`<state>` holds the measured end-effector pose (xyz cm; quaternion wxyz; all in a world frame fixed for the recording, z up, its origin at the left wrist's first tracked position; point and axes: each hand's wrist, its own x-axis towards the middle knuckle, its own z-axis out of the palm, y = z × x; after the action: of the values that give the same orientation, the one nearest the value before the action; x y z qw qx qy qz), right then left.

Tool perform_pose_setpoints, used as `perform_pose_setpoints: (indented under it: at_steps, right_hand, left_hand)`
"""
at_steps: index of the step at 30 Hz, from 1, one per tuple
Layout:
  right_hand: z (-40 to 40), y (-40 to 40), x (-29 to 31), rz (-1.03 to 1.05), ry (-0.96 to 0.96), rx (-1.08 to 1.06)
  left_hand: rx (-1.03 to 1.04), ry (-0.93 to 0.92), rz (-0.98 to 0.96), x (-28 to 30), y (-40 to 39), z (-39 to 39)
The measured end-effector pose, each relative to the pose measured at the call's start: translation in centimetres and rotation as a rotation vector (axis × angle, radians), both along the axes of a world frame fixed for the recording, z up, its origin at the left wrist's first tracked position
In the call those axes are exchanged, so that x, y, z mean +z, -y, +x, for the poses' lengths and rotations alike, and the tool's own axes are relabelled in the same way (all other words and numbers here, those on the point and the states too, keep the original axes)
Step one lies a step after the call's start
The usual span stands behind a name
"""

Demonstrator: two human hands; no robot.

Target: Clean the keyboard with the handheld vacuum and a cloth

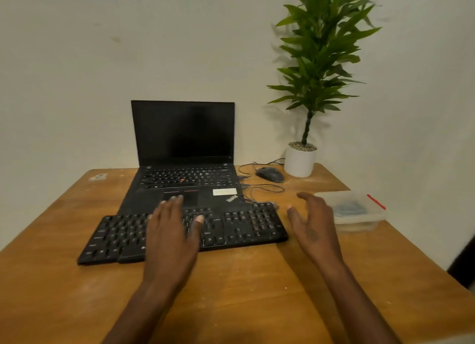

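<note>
The one mark that can be read is the "ThinkPad" logo [232,198], printed slantwise in pale letters on the palm rest of the laptop [185,163], just beyond and between the left hand [171,234] and the right hand [312,224]. Beside the logo, on the side toward the left hand, a white sticker [224,191] sits on the same palm rest, with no writing that can be made out. The key legends on the keyboard [244,225] under the left hand's fingers are too blurred to read.
</note>
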<state>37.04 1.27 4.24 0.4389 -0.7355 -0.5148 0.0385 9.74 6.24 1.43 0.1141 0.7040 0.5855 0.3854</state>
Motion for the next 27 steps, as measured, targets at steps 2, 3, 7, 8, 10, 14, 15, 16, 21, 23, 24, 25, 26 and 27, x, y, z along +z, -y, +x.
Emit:
perform_pose_setpoints:
  at_steps: [2,3,7,8,10,14,15,16,21,23,24,25,26,27]
  right_hand:
    - [2.9,0.6,0.6,0.076,0.017,-0.081]
    - [4.4,0.8,0.7,0.095,0.024,-0.127]
    - [11.4,1.7,0.6,0.039,0.127,-0.288]
    - [12.8,1.8,0.4,-0.008,0.149,-0.312]
    - [15.3,1.9,-0.1,-0.127,0.186,-0.323]
    - [16.8,1.3,-1.6,-0.251,0.178,-0.249]
    - [16.8,1.2,-2.0,-0.235,0.132,-0.227]
    - [16.6,1.1,-2.3,-0.215,0.087,-0.213]
    - [16.5,0.8,-3.3,-0.172,0.061,-0.191]
    - [16.5,0.5,-3.5,-0.159,0.06,-0.187]
    - [16.3,0.4,-3.4,-0.155,0.07,-0.188]
    - [16.3,0.2,-3.3,-0.155,0.075,-0.187]
    - [16.1,0.2,-3.2,-0.168,0.084,-0.184]
    - [16.3,0.1,-3.4,-0.175,0.079,-0.18]
  left_hand:
    - [-0.117,0.024,0.003,0.3,1.1,4.5]
    - [-0.172,0.024,-0.005,0.3,1.6,6.6]
    - [-0.374,-0.044,-0.011,0.4,3.1,14.6]
    - [-0.414,-0.071,-0.017,0.4,3.4,16.1]
    - [-0.484,-0.124,-0.031,0.5,3.9,19.0]
    - [-0.586,-0.188,-0.053,0.5,4.3,23.2]
    - [-0.6,-0.201,-0.063,0.3,4.2,23.9]
    - [-0.606,-0.203,-0.066,0.1,4.2,24.3]
    - [-0.583,-0.192,-0.057,-0.7,4.2,24.2]
    - [-0.578,-0.195,-0.065,-0.8,4.0,24.1]
    - [-0.575,-0.192,-0.061,-0.8,3.9,23.9]
    - [-0.58,-0.193,-0.064,-0.8,3.7,23.9]
    - [-0.578,-0.193,-0.069,-0.6,3.7,23.7]
    - [-0.585,-0.182,-0.076,-0.8,3.5,23.7]
